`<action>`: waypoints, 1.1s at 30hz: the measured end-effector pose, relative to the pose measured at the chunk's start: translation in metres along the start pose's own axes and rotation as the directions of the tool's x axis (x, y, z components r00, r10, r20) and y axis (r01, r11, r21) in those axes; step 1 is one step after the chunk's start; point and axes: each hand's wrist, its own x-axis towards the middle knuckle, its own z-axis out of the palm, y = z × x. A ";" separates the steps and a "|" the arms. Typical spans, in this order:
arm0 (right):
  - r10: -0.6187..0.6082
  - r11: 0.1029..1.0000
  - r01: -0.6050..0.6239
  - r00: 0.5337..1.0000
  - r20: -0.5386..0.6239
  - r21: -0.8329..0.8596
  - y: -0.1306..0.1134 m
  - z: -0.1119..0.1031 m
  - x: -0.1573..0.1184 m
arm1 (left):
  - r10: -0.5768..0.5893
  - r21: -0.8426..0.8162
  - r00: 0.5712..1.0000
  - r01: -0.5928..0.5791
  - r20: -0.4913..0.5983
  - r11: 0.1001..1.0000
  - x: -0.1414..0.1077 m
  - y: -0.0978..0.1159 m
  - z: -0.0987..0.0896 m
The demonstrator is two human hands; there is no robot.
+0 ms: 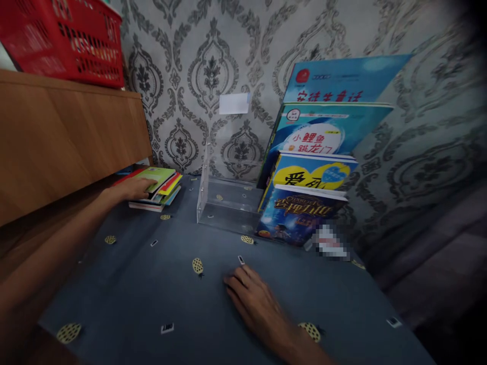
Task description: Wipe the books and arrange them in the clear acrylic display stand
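At the far left of the table, my left hand [134, 188] lies over a small stack of books, its visible fingers stretched across the green-covered top book [162, 177]. Yellow, red and pale edges of other books [146, 205] show below it. My right hand [253, 296] rests palm down on the tablecloth near the middle, holding nothing, fingers a little bent. Beyond it stands a clear stepped book rack [228, 203]. Its right part holds upright picture books in tiers, with a dark blue book [291, 215] in front and a tall blue book [342, 78] at the back.
A dark grey-blue cloth with pineapple prints covers the table [125, 289]. A wooden cabinet [72, 142] stands at the left with a red plastic basket [76, 45] on top. Patterned wallpaper behind carries a blank white label [233, 104]. Dark curtain-like fabric [429, 284] hangs at the right.
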 end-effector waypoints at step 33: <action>-0.014 1.000 0.014 1.000 -0.006 0.003 -0.002 -0.003 0.001 | -0.006 0.410 0.998 -0.018 0.058 0.912 -0.120 0.117 0.019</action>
